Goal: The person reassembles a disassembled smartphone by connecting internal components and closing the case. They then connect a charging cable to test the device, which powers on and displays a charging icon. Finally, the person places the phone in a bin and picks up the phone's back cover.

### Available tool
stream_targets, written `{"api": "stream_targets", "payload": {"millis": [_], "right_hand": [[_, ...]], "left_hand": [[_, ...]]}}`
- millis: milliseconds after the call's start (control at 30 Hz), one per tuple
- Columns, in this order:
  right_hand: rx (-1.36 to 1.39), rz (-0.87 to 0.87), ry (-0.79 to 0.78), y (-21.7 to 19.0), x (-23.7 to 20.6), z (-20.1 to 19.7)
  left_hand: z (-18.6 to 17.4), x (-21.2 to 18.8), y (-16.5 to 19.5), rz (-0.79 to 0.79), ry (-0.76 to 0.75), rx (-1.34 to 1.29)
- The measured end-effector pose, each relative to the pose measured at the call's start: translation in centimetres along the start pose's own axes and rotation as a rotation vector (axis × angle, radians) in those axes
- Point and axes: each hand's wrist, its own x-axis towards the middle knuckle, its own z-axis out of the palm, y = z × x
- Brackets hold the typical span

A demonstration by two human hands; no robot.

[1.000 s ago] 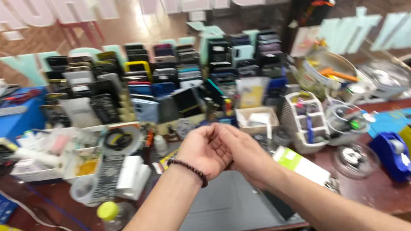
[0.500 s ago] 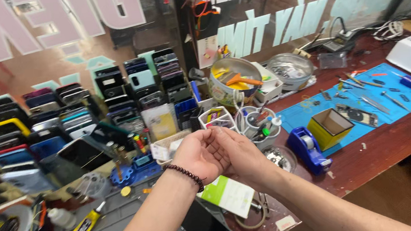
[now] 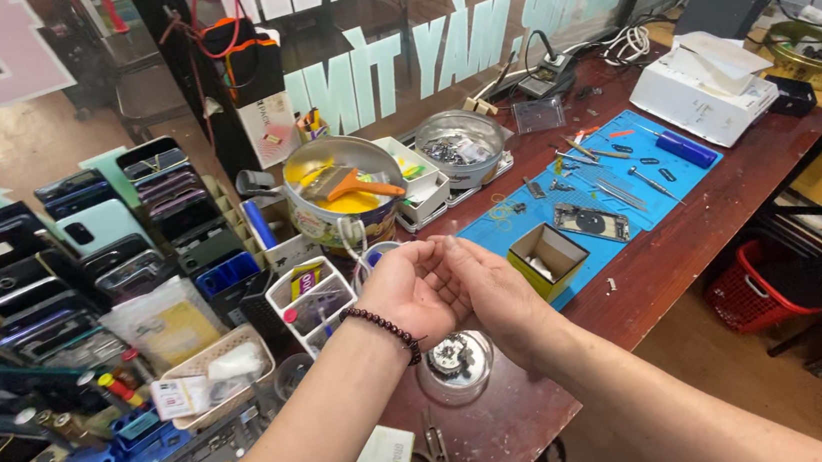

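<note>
My left hand [image 3: 405,290], with a dark bead bracelet on the wrist, and my right hand [image 3: 493,291] are pressed together in the middle of the view, above the front of the brown workbench [image 3: 692,224]. Their fingertips meet and curl inward. Whether anything small lies between them is hidden. Just below the hands stands a round clear dish [image 3: 457,359] with small metal parts. A small open cardboard box [image 3: 546,258] sits to their right on the edge of a blue work mat [image 3: 529,205]. A taken-apart phone [image 3: 591,223] lies on that mat among small tools.
A metal bowl with yellow contents and a brush [image 3: 340,196] and a bowl of small parts [image 3: 459,142] stand behind the hands. Racks of phones [image 3: 82,255] fill the left. A white box [image 3: 704,84] sits far right, a red basket [image 3: 764,289] on the floor.
The view has swung to the right along the bench, bringing the blue mat and white box into sight. Both hands stay joined in the middle of the view.
</note>
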Motion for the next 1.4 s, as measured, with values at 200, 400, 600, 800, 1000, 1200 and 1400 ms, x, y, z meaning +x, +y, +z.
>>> {"api": "stream_targets", "payload": {"millis": [200,400,600,800,1000,1200,1400], "right_hand": [[-0.014,-0.007,-0.036,-1.3,3.4,-8.7],[-0.011,0.059,-0.104,-3.0,8.3,-24.3],[-0.135,0.282,-0.037,-6.0,8.6,-43.5],[-0.119,0.152,-0.068,-7.4,10.1,-52.6],[-0.144,0.3,-0.009,-9.7,13.4,-58.4],[-0.254,0.355,-0.065,-12.0,19.7,-62.2],[-0.288,0.377,-0.158,-12.1,26.3,-63.1]], "left_hand": [[5.1,7.3,-2.2,0.048,0.051,0.022],[10.8,20.0,-7.0,0.11,0.039,-0.034],[19.9,32.8,-17.3,0.082,0.212,-0.045],[25.3,39.4,-20.9,0.019,0.174,-0.052],[28.7,45.5,-21.6,0.043,0.211,-0.067],[31.3,51.3,-19.2,0.082,0.208,-0.124],[31.4,55.4,-15.8,0.135,0.233,-0.222]]}}
